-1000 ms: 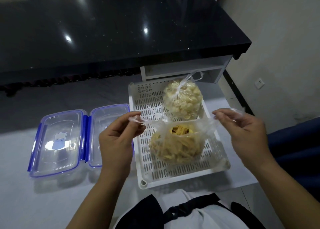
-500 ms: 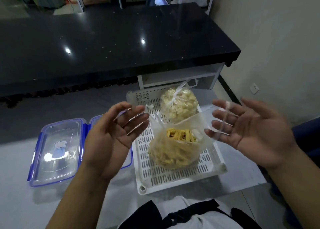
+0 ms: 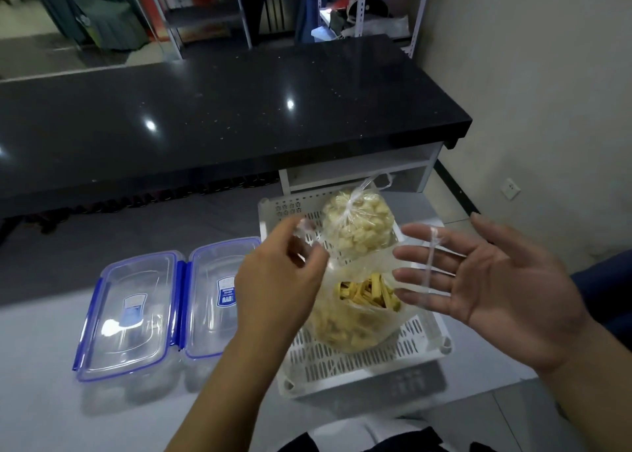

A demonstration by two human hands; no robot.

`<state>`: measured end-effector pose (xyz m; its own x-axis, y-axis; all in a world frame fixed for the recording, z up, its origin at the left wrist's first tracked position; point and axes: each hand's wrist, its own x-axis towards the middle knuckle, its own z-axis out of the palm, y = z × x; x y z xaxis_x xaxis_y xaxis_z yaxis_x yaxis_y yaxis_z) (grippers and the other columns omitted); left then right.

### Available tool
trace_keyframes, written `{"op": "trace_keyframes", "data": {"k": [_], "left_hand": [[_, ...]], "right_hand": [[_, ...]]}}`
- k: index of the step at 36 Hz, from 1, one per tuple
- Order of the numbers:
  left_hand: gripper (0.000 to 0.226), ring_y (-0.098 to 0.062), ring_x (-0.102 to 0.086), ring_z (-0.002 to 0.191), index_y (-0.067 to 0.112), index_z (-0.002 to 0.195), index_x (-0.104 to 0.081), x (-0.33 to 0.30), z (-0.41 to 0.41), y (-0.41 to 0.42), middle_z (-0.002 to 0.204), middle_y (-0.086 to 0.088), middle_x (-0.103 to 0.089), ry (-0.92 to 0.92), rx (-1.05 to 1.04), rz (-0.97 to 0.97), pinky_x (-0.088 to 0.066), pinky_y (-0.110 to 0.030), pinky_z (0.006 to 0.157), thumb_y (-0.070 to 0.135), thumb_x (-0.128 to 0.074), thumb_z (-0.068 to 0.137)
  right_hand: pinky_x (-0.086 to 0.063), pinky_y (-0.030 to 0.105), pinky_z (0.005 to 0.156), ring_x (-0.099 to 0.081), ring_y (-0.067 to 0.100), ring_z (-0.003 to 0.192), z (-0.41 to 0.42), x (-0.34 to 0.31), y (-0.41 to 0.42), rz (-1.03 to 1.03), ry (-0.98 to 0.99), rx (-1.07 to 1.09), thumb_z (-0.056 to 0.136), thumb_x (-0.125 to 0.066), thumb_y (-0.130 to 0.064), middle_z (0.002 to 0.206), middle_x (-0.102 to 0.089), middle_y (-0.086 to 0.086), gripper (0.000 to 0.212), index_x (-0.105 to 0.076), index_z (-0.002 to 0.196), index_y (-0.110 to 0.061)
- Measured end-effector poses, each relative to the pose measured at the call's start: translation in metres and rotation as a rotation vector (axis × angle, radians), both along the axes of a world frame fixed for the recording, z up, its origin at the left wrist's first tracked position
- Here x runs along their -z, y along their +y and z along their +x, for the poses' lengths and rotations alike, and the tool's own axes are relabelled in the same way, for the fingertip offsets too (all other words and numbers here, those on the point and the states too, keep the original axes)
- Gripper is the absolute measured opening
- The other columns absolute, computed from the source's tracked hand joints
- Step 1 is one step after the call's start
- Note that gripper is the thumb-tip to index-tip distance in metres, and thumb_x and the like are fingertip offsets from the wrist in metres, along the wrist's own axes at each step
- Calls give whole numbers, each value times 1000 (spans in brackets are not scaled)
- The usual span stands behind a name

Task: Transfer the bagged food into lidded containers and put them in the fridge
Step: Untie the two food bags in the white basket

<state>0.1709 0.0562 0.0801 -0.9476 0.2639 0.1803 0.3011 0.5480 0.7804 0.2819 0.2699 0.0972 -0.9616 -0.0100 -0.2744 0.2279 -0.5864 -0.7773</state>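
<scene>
- Left hand [image 3: 277, 280]: fingers curled, pinching one edge of the near bag [image 3: 355, 311].
- Right hand [image 3: 492, 291]: palm spread wide, the bag's other edge stuck across its fingers (not gripped).
- Near bag: mouth agape, yellow sticks inside, in the tray [image 3: 369, 366].
- Tied bag [image 3: 357, 226]: at its 12 o'clock, same tray.
- Container [image 3: 171, 308]: lid flipped back, on the tabletop [image 3: 51, 417] at the tray's 9 o'clock.

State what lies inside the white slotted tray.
The white slotted tray holds two clear bags: a knotted bag of pale chunks and an open bag of yellow strips. The tray floor beneath them is hidden.
</scene>
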Motion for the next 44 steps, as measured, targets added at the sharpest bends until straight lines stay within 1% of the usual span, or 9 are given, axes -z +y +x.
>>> {"op": "trace_keyframes", "data": {"k": [5,8,14,20,24,28,35,40,44], "left_hand": [[32,-21,-69,66,35,89,-74,3,0,-24,74,-3,-72,-151,23,331,-57,-34,54,7,-60,91],[33,-22,-75,81,27,93,-77,2,0,-37,85,-8,-77,-286,24,578,-59,-23,69,3,-54,98],[38,-29,-73,97,15,112,-77,-17,-15,-54,113,-19,-72,-902,149,1120,-59,-43,81,21,-65,77],[63,-45,-50,134,23,149,-47,-43,-9,-59,150,-30,-44,-1119,554,1100,-47,-55,101,53,-49,94],[67,-52,-14,148,21,160,-16,-50,4,-68,161,-32,-12,-1152,592,1213,-12,-63,119,47,-41,104],[79,-46,-62,119,27,145,-52,-22,24,-60,148,-18,-52,-958,457,968,-58,-49,87,58,-72,76],[74,-43,-65,114,25,149,-46,-12,44,-62,152,-15,-49,-938,503,984,-59,-49,85,54,-64,84],[80,-45,-65,116,29,142,-56,-24,45,-57,145,-11,-58,-821,386,818,-60,-50,83,58,-76,70],[87,-43,-69,109,33,131,-65,-33,40,-57,133,-10,-67,-770,332,683,-62,-49,79,63,-87,52]], "right_hand": [[-54,48,90,-66,36,113,3,3,7,-39,-7,30,91,-48,-54,124,-66,18,60,-64,131,-11],[-54,49,91,-66,34,111,4,5,11,-68,-10,36,88,-55,-54,124,-67,16,62,-63,132,-11],[-56,53,85,-66,37,114,-5,-4,20,-145,-119,173,88,-54,-53,130,-65,19,58,-71,120,-7],[-52,60,91,-60,42,121,-16,-31,35,-114,-99,86,89,-52,-60,134,-61,23,69,-67,121,0],[-51,55,94,-57,38,126,-3,-37,44,-112,5,38,90,-53,-58,139,-58,20,65,-65,128,-7],[-54,56,90,-62,41,119,19,-6,37,-33,-148,40,89,-49,-55,133,-62,22,58,-69,123,-14],[-48,55,101,-52,41,130,39,7,43,-84,-160,-13,92,-48,-55,145,-52,19,60,-59,137,-17],[11,55,119,11,43,147,46,14,39,-161,-151,-49,104,-10,-58,160,7,24,74,1,156,-6],[18,59,115,21,44,147,54,37,70,-286,-139,-166,100,6,-60,162,20,22,75,21,153,-10]]}}
